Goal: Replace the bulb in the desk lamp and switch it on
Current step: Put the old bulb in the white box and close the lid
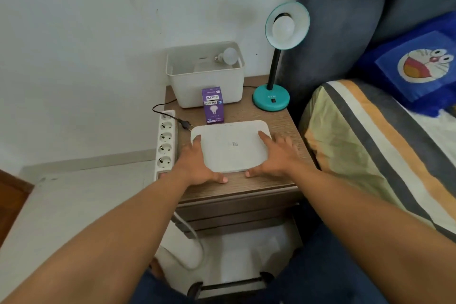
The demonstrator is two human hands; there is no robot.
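Note:
A teal desk lamp (271,100) stands at the back right of the wooden nightstand (261,181), with a white bulb (283,28) screwed into its tilted shade. Its black plug (185,124) lies loose on the nightstand, not in a socket. A purple bulb box (213,105) stands in front of an open white bin (206,81) that holds a loose white bulb (228,56). A flat white lid (230,147) lies on the nightstand in front. My left hand (197,164) grips its left edge and my right hand (276,155) its right edge.
A white power strip (165,143) with several sockets runs along the nightstand's left edge. A bed (370,143) with a striped cover and a blue pillow (419,64) is close on the right, against a grey headboard. White wall behind.

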